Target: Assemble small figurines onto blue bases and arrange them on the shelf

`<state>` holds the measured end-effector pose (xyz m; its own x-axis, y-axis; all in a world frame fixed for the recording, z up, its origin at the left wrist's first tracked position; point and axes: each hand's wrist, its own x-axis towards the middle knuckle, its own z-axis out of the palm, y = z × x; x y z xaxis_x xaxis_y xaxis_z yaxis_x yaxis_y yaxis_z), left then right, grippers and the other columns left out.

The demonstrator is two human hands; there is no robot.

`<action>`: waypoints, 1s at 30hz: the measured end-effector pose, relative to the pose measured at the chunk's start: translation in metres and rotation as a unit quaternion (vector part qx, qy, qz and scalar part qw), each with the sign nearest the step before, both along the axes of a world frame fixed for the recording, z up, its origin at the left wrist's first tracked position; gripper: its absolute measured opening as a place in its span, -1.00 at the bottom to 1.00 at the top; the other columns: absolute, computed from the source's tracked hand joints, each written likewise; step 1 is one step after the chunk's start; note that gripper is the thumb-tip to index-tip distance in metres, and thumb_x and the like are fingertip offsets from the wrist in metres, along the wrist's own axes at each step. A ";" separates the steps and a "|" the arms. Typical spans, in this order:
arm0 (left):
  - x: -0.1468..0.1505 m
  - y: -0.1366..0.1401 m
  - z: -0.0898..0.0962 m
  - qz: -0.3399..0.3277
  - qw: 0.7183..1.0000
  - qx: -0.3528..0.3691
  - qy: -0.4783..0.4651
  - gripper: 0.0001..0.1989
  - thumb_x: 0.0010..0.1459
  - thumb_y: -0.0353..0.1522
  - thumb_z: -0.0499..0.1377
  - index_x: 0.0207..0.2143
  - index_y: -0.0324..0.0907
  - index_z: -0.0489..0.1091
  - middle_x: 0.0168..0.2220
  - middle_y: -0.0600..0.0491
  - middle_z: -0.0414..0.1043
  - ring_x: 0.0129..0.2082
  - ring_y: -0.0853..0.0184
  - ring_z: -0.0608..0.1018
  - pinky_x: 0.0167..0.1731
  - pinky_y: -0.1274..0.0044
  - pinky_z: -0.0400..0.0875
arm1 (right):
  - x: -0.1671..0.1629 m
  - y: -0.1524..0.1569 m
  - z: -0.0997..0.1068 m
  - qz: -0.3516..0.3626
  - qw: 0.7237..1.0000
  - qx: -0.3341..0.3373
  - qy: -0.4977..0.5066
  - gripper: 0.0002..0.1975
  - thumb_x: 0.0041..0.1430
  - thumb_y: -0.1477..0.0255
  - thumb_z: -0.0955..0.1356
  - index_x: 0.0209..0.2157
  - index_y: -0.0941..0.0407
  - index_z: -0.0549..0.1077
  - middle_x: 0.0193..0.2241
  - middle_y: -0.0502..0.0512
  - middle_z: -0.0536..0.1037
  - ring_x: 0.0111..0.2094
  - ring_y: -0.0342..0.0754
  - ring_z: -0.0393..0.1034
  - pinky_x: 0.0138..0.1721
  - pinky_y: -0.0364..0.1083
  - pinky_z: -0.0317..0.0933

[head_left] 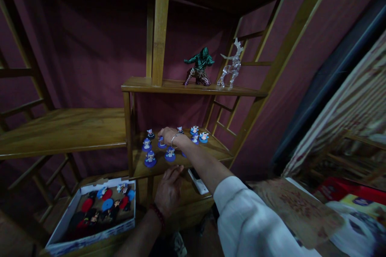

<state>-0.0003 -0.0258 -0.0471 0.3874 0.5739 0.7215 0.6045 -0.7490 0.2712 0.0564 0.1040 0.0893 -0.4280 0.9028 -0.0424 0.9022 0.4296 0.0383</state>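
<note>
My right hand (169, 133) reaches into the lower shelf compartment, fingers bent down and closed. What they grip, if anything, is hidden behind the hand. Just below those fingers stands a small purple figurine (162, 142) on a round base. Similar purple figurines (150, 159) stand in front and to the left, and another purple figurine (170, 154) is beneath my wrist. A dark-based figurine (150, 133) stands at the back left. My left hand (169, 186) hangs in front of the shelf's front edge, fingers loosely extended, with nothing visible in them.
A white box (132, 209) of red, blue and black figurines sits at lower left. A white phone-like object (198, 181) lies below the compartment. On the upper shelf (169, 87) stand a green kneeling figure (201, 67) and a clear deer (231, 67). Blue-based figurines (204, 137) stand at right.
</note>
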 end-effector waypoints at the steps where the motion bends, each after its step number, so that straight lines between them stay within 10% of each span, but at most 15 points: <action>1: 0.000 0.000 0.000 0.002 1.000 0.000 -0.001 -0.70 -0.04 -0.63 -0.04 -0.38 -0.23 0.42 -0.03 -0.05 0.33 0.01 0.23 0.26 -0.07 0.30 0.31 | 0.000 0.001 -0.001 0.000 1.000 -0.001 -0.005 -0.66 -0.16 0.40 0.36 -0.24 -0.04 0.46 -0.26 -0.03 0.52 -0.28 -0.09 0.40 -0.42 -0.24 0.14; 30: 0.002 -0.002 -0.003 0.011 1.000 0.007 0.002 -0.76 -0.04 -0.61 0.01 -0.43 -0.20 0.40 -0.03 -0.01 0.31 -0.01 0.22 0.26 -0.10 0.29 0.30 | 0.067 0.022 0.022 -0.074 0.993 0.054 0.075 -0.71 -0.04 0.42 0.30 -0.21 -0.04 0.44 -0.22 -0.05 0.51 -0.18 -0.08 0.36 -0.28 -0.21 0.18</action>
